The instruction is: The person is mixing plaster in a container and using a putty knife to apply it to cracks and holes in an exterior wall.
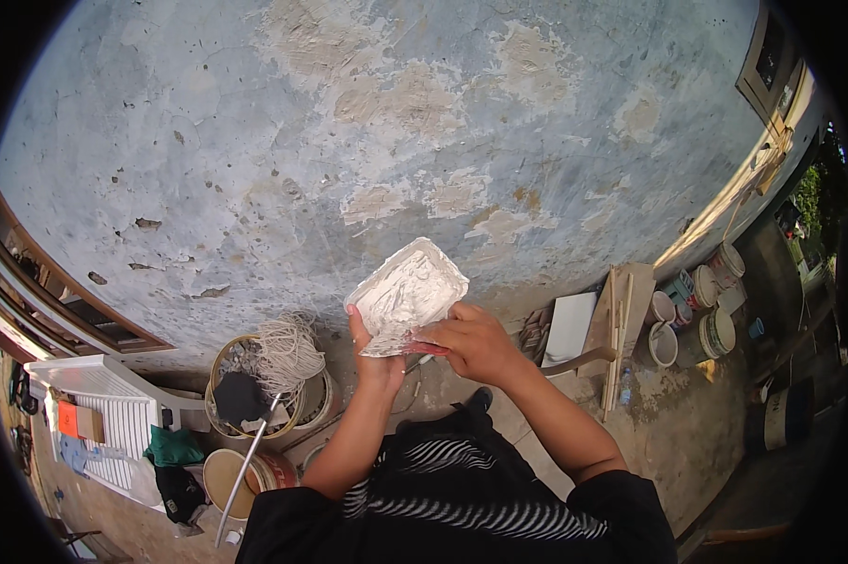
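Tub point(384, 268) of white paste point(413, 289) held up before a patchy wall point(255, 113).
The left hand point(374, 359) grips the tub's near left side; the right hand point(478, 340) is closed around a reddish scraper point(415, 347) at its near edge.

White paste point(410, 293), patchy blue-grey wall point(227, 141)

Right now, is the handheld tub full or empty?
Not empty: white paste lies spread inside the tub; how full, I cannot tell.
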Action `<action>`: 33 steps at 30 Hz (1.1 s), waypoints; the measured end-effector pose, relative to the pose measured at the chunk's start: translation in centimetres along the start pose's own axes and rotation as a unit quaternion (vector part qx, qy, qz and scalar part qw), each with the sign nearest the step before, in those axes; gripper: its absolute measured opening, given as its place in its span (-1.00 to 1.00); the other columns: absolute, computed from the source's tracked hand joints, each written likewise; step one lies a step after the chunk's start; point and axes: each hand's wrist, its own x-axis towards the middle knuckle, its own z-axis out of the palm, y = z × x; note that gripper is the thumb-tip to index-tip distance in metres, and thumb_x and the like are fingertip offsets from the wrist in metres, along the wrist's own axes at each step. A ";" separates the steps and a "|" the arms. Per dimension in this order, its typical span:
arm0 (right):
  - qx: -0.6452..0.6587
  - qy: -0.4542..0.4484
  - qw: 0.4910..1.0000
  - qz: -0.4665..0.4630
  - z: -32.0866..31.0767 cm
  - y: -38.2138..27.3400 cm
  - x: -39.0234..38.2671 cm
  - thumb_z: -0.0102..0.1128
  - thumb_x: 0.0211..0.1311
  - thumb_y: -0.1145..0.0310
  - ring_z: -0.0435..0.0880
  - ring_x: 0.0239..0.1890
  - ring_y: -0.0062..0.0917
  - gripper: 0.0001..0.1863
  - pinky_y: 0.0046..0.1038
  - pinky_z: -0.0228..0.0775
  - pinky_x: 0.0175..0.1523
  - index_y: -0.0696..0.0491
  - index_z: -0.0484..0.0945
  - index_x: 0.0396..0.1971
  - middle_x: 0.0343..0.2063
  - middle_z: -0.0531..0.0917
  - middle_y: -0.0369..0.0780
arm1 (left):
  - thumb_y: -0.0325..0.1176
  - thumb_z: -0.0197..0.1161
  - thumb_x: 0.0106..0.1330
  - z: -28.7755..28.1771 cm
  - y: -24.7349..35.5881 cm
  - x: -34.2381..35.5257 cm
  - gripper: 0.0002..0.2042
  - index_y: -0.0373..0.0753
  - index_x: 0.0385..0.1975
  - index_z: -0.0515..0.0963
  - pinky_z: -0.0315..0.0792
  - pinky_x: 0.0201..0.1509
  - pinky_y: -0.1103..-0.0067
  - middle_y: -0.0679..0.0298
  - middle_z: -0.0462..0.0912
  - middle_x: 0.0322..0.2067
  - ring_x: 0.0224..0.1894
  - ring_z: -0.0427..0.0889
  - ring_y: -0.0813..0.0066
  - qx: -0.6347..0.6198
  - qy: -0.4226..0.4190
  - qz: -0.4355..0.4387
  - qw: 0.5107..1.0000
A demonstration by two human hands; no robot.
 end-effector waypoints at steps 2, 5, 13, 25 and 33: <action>0.065 -0.026 0.997 0.020 -1.6 0.8 0.1 0.23 -0.08 0.61 0.53 -0.38 -0.35 -0.59 -0.38 0.43 -0.24 -0.04 0.70 -0.15 -0.35 0.70 -0.29 | 0.29 -0.20 0.44 -0.2 0.2 0.0 -0.30 -0.15 0.34 0.26 0.38 0.28 0.27 0.21 0.42 0.27 0.27 0.45 0.23 0.001 -0.002 0.000 1.000; 0.058 0.024 0.997 0.039 -3.7 2.0 0.8 0.21 -0.10 0.66 0.53 -0.38 -0.33 -0.56 -0.40 0.44 -0.21 -0.03 0.71 -0.16 -0.28 0.73 -0.29 | 0.27 -0.24 0.46 -0.4 0.4 -0.1 -0.31 -0.17 0.34 0.25 0.35 0.31 0.27 0.20 0.40 0.28 0.28 0.43 0.23 -0.001 -0.015 0.001 1.000; 0.017 0.071 0.994 0.076 -0.2 -0.8 -0.9 0.21 -0.02 0.67 0.54 -0.37 -0.34 -0.57 -0.40 0.45 -0.22 -0.02 0.69 -0.10 -0.23 0.74 -0.25 | 0.24 -0.30 0.49 -0.3 -0.5 -0.1 -0.34 -0.16 0.35 0.25 0.30 0.35 0.24 0.19 0.40 0.28 0.31 0.40 0.21 0.015 -0.018 0.009 1.000; -0.002 0.171 0.969 0.176 -1.6 1.8 -1.0 0.20 0.17 0.55 0.58 -0.40 -0.32 -0.74 -0.36 0.46 -0.26 0.06 0.68 -0.13 -0.32 0.73 -0.20 | 0.20 -0.28 0.51 -0.5 -0.9 -1.5 -0.33 -0.22 0.36 0.20 0.27 0.40 0.28 0.13 0.36 0.30 0.33 0.38 0.20 -0.012 -0.048 -0.011 0.999; 0.047 0.173 0.975 0.130 1.2 0.0 -0.4 0.22 0.12 0.60 0.57 -0.42 -0.29 -0.71 -0.36 0.44 -0.27 0.09 0.67 -0.13 -0.32 0.71 -0.14 | 0.22 -0.30 0.50 -0.2 -1.1 -1.3 -0.34 -0.18 0.34 0.26 0.31 0.36 0.30 0.20 0.42 0.26 0.29 0.42 0.25 0.021 -0.030 0.004 0.999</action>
